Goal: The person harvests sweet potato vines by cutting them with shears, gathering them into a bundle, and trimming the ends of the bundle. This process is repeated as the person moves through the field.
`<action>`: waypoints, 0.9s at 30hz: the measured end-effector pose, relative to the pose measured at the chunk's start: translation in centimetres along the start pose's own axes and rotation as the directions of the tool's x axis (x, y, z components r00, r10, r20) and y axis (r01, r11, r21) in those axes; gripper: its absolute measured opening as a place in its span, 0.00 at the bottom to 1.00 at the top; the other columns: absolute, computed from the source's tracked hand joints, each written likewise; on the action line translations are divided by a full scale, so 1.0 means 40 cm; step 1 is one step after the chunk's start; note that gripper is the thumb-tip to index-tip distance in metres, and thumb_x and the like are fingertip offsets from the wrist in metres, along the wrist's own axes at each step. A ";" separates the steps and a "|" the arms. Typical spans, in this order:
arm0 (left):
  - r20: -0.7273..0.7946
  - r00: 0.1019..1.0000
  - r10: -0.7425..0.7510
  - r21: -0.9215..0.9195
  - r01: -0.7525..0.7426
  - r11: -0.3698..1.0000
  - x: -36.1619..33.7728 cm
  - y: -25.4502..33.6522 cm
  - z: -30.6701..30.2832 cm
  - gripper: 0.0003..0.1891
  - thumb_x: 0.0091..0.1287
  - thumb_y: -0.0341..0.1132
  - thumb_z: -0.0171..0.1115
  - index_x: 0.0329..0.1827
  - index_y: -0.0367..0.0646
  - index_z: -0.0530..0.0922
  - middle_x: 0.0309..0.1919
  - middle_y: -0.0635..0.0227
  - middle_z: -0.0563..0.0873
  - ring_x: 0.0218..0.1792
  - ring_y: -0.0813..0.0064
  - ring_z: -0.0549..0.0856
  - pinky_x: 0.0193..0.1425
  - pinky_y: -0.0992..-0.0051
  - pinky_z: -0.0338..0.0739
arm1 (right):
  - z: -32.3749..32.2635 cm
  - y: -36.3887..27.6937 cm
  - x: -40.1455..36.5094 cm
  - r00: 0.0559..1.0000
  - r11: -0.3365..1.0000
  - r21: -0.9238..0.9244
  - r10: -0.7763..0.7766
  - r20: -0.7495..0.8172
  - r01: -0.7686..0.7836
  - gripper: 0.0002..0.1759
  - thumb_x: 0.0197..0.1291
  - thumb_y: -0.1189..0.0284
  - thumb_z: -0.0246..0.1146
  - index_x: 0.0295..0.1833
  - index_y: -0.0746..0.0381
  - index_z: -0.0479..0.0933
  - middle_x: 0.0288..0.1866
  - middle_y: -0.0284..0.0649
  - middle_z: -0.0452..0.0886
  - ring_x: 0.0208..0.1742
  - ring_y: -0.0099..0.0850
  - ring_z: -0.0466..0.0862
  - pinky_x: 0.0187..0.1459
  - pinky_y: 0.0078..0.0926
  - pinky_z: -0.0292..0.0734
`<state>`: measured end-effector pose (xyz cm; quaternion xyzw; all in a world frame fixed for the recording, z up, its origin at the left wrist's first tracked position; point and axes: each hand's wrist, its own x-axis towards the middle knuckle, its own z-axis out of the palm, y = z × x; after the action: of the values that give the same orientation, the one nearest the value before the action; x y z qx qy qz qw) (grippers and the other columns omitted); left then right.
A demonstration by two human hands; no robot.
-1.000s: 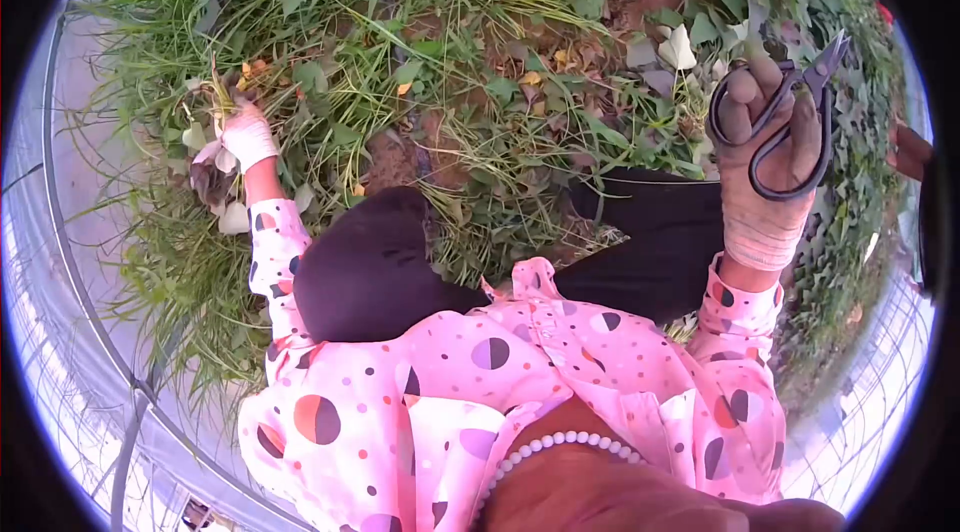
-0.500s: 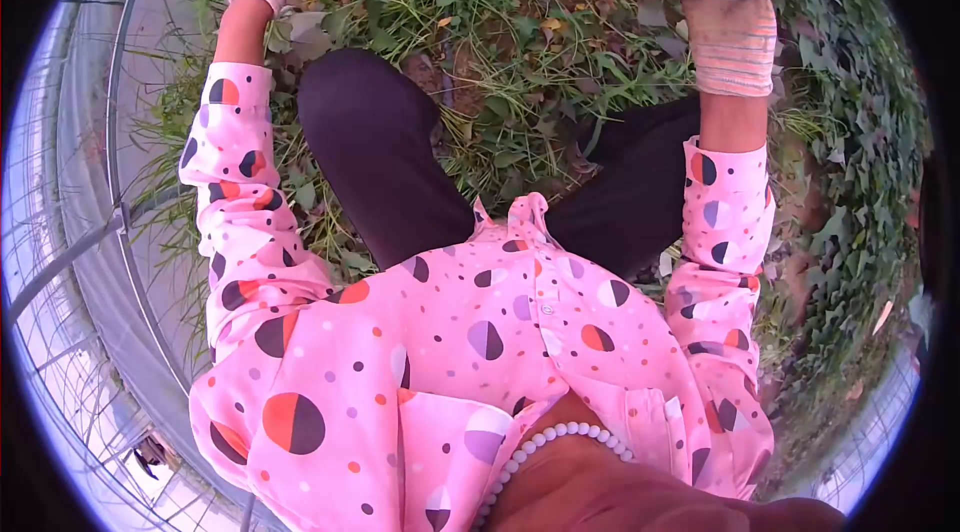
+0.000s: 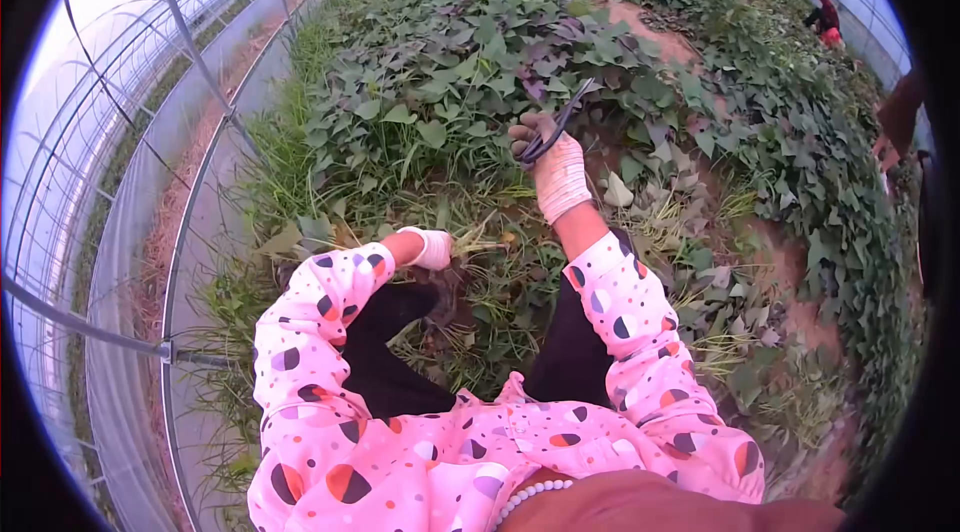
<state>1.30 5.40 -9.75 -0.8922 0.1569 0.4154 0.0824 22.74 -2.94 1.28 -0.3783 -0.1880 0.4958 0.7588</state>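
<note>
In the lower middle of the head view, my left hand (image 3: 432,249), in a pale striped work glove, is closed around a bunch of leafy stems (image 3: 480,245). Their pale ends stick out to its right; the fingers are partly hidden. My right hand (image 3: 556,167), in a soiled glove of the same kind, grips black-handled scissors (image 3: 566,120) ahead of me, blades pointing up and away. Just beyond the scissors grows a dense bed of broad-leaved vines (image 3: 470,82), green with some purple leaves.
Metal hoops and plastic sheeting (image 3: 130,232) run along my left side, with a connected pipe (image 3: 190,232) beside the weeds. Wilted cut vines (image 3: 715,292) lie at right near bare soil. Another person (image 3: 826,17) is at the far right.
The view has tilted up, bringing the vine bed into sight. Both hands now appear lower and closer together, the right still with the scissors.
</note>
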 end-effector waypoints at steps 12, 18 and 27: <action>0.101 0.995 -0.008 -0.695 0.076 0.715 0.557 0.273 0.495 0.12 0.58 0.40 0.62 0.39 0.43 0.85 0.36 0.59 0.86 0.40 0.58 0.86 0.43 0.62 0.80 | -0.068 -0.091 -0.021 1.000 0.984 0.178 -0.003 0.027 -0.002 0.17 0.68 0.63 0.58 0.48 0.68 0.74 0.35 0.43 0.82 0.28 0.28 0.81 0.34 0.22 0.77; 0.314 0.900 -0.304 -0.797 0.423 0.431 0.459 0.039 0.623 0.13 0.58 0.40 0.62 0.40 0.43 0.84 0.38 0.59 0.86 0.41 0.58 0.86 0.44 0.62 0.80 | -0.069 -0.112 0.001 0.992 0.985 0.166 -0.014 -0.129 0.035 0.19 0.69 0.62 0.54 0.52 0.69 0.72 0.37 0.43 0.81 0.34 0.27 0.79 0.35 0.20 0.75; 0.407 0.877 -0.254 -0.854 0.464 0.233 0.595 -0.088 0.703 0.14 0.58 0.41 0.62 0.42 0.43 0.84 0.40 0.58 0.86 0.43 0.58 0.85 0.47 0.62 0.80 | -0.122 -0.060 0.246 0.908 0.993 -0.115 -0.062 -0.415 0.015 0.21 0.69 0.60 0.55 0.52 0.69 0.73 0.34 0.42 0.81 0.37 0.30 0.83 0.36 0.19 0.79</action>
<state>-3.16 11.46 -45.98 -0.7413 -0.3296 0.4766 -0.3386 31.72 3.42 -0.93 -0.5127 -0.0555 0.3772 0.7692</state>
